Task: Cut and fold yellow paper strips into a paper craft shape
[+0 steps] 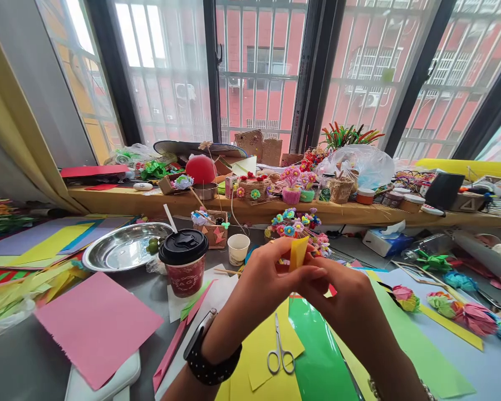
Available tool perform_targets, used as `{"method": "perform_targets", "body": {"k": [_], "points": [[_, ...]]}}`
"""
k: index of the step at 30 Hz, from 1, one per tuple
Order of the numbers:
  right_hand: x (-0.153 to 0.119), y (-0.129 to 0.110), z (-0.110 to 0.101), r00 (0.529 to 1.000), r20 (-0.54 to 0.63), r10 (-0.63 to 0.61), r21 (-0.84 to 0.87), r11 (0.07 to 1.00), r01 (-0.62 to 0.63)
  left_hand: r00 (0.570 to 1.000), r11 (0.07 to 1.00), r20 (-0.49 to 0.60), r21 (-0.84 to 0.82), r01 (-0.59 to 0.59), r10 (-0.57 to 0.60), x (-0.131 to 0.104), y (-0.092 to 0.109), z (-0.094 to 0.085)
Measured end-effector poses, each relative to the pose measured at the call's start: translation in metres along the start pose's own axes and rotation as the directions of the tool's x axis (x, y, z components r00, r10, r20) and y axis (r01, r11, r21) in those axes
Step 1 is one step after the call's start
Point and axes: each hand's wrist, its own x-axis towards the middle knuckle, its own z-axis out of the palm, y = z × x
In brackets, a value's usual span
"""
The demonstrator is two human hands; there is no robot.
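Both of my hands are raised over the middle of the table, close together. My left hand [271,270] pinches a small folded piece of yellow paper [298,252], which stands upright between thumb and fingers. My right hand [338,284] meets it from the other side, its fingertips closed at the paper's lower edge; part of that grip is hidden. Below them, small scissors [279,351] with grey handles lie closed on yellow paper sheets [237,367]. A glossy green sheet [317,351] lies under my right forearm.
On the left are a lidded coffee cup [185,264] with a straw, a metal plate [104,250], a paper cup [237,249] and a pink sheet [100,328]. Paper flowers [476,317] lie at right. Crafts crowd the windowsill [150,199] behind.
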Motion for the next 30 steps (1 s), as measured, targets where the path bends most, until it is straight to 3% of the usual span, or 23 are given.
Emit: {"method": "perform_targets", "body": {"k": [6,11,17,21,26,30], "points": [[0.001,-0.004,-0.01,0.994,0.044,0.099,0.128,0.986,-0.104,0.997,0.982,0.02,-0.173,0.08,-0.077,0.001,-0.002,-0.005],[0.002,-0.002,-0.017,0.983,0.038,0.181,0.233,0.955,-0.185,0.997,0.976,0.005,-0.203,0.081,-0.082,0.001,0.001,-0.011],[0.002,0.003,-0.014,0.958,-0.078,0.276,0.342,0.91,-0.234,0.994,0.989,-0.036,-0.11,0.103,-0.107,0.001,0.001,-0.013],[0.001,0.001,-0.011,0.929,-0.217,0.301,0.36,0.909,-0.21,0.99,0.989,0.023,-0.049,0.142,-0.141,0.0,-0.001,-0.008],[-0.002,-0.004,-0.008,0.898,-0.356,0.258,0.332,0.933,-0.136,0.987,0.983,0.039,-0.085,0.161,-0.158,-0.001,-0.001,-0.002],[-0.003,-0.003,-0.006,0.895,-0.443,0.051,0.193,0.98,0.039,0.992,0.984,-0.001,-0.125,0.126,-0.128,-0.001,0.002,-0.001]]}}
